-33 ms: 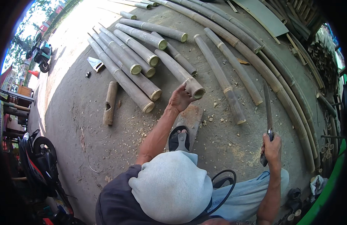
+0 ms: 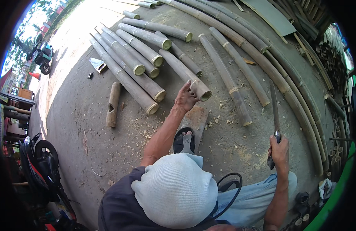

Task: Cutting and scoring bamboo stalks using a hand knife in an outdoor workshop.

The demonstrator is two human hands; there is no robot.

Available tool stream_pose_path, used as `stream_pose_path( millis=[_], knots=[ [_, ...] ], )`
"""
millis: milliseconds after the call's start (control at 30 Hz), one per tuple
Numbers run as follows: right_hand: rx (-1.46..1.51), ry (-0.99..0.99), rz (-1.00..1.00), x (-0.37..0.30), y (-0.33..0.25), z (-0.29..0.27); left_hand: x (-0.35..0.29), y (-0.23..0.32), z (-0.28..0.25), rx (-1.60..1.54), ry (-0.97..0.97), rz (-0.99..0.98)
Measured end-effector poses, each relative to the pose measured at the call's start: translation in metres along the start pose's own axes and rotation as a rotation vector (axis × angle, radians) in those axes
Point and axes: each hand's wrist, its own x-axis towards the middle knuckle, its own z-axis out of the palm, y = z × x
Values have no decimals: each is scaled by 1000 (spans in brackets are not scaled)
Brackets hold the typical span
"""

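My left hand (image 2: 185, 101) is closed around the near end of a bamboo pole (image 2: 180, 72), thumb along its side and fingers partly hidden beneath it. The pole's cut, hollow end points toward me, just beyond a flat wooden block (image 2: 197, 114). My sandalled foot (image 2: 184, 141) rests at that block. Off to the right, my right hand (image 2: 279, 151) grips the dark handle of a long-bladed knife (image 2: 276, 111), its blade pointing away from me. The blade is apart from any bamboo I hold.
Several cut bamboo poles (image 2: 126, 82) lie to the left, with a short notched piece (image 2: 113, 104) beside them. Two more poles (image 2: 228, 79) lie to the right, before long bamboo stems (image 2: 285, 90). Chips litter the ground. A motorbike (image 2: 41, 169) stands at left; a hand saw (image 2: 98, 65) lies further off.
The near end of the held bamboo pole has shifted very slightly to the right, with my left hand on it. My right hand and the knife are almost still.
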Motion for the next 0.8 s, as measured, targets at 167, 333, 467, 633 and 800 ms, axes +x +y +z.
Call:
stream_pose_path(
  millis=[167,333,467,633,800],
  knots=[
    [-52,-5,-33,-3,3,1,29,-12,1,327,356,167],
    [-84,49,-1,0,13,-8,-13,-12,30,184,246,100],
    [-200,100,-109,14,31,-11,-59,-37,26,260,223,59],
    [-177,78,-151,12,29,-1,-102,-41,15,565,196,329],
    [-190,55,-123,1,17,-2,-112,-29,22,975,235,701]
  ],
)
